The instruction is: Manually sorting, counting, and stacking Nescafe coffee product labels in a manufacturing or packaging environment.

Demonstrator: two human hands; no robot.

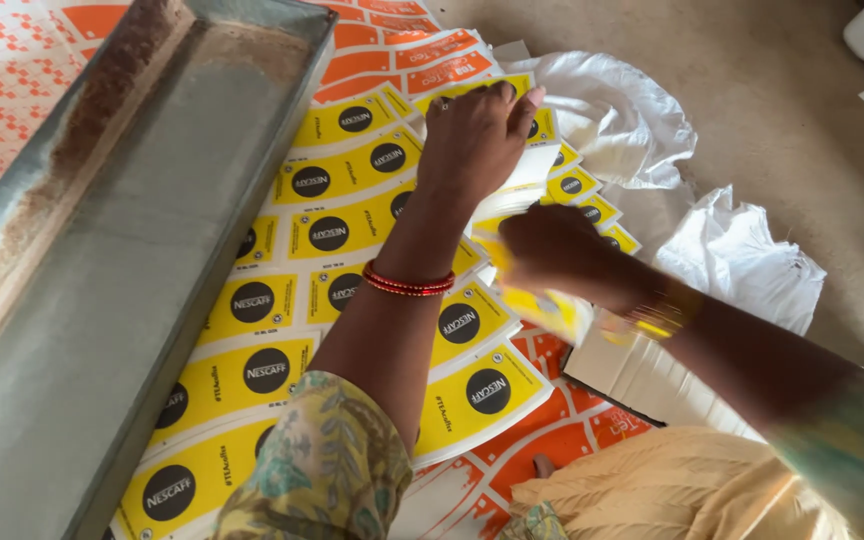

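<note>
Left hand (472,135) flat on yellow curved label sheets (352,225), fingers spread, gripping nothing. Long axis diagonal, lower-left to upper-right. Right hand (552,250) blurred; grip unclear.

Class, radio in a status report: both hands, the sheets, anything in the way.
Left hand flat on yellow printed sheets. Right hand blurred, at the sheets' edge. Metal tray alongside, not blocking.

Glossy paper blanks (352,225), rusty metal tray (102,250)
</note>
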